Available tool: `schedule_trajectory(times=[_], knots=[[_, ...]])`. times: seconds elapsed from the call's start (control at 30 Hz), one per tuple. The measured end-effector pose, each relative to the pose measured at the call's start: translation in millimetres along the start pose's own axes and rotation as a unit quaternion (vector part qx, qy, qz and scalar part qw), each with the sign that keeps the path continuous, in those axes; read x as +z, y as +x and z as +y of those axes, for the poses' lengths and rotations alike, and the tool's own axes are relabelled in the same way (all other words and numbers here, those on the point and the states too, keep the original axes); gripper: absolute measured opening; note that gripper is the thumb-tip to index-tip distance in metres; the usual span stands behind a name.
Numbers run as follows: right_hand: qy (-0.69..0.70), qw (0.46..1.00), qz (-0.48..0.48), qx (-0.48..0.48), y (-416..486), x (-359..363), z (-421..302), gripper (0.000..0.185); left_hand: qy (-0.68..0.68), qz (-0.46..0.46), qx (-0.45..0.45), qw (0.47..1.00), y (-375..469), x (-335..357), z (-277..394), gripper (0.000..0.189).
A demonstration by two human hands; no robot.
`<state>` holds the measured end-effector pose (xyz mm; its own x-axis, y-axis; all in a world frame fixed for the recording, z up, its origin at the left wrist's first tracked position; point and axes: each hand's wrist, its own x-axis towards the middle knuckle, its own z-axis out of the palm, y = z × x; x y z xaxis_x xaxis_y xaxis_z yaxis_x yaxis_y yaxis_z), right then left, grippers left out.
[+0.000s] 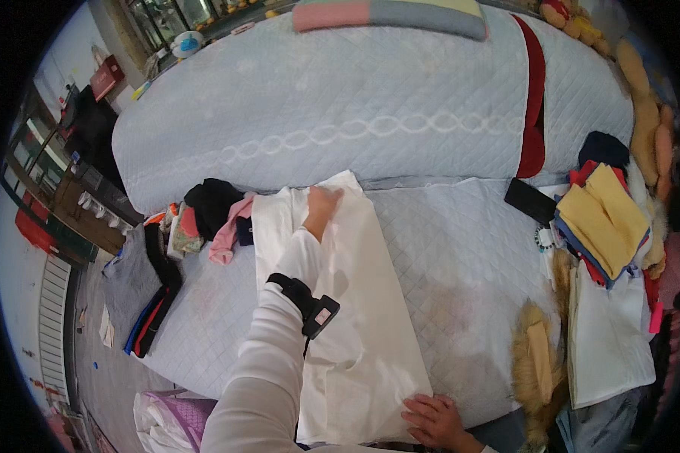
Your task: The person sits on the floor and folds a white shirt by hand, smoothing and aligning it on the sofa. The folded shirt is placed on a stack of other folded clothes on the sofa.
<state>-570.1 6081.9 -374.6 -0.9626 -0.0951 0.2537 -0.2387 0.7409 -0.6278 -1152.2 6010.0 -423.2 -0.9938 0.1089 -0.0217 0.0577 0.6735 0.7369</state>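
Observation:
A white cloth or garment point(362, 294) lies lengthwise over the light quilted cover, its upper end near the base of the raised cushion. On its upper part is my left hand point(324, 205), slightly blurred, with its fingers partly hidden; whether it pinches the fabric cannot be told. A black strapped device point(311, 311) sits on the left forearm over a white sleeve. My right hand point(435, 420) rests palm down at the cloth's lower right corner, fingers spread a little.
Left are a pink garment point(232, 229), a black garment point(211, 206) and a grey garment point(127, 289). Right are a dark flat case point(530, 201), folded yellow clothing point(603, 218), folded white fabric point(609, 345) and brown fur point(535, 362). The quilted cushion point(340, 85) rises behind.

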Motion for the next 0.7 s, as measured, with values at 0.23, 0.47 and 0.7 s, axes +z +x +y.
schedule_trajectory(times=[0.23,0.47,0.7], knots=[[0.021,1.000,-0.018,0.004,13,0,38,0.028,-0.022,0.030,0.080,0.996,34,37,23,0.047],[0.032,0.999,-0.009,0.025,9,-8,35,0.026,-0.074,0.063,0.146,0.984,50,21,74,0.029],[0.053,0.998,-0.008,0.030,6,-12,40,0.023,-0.407,-0.127,-0.011,0.905,39,37,119,0.053]])
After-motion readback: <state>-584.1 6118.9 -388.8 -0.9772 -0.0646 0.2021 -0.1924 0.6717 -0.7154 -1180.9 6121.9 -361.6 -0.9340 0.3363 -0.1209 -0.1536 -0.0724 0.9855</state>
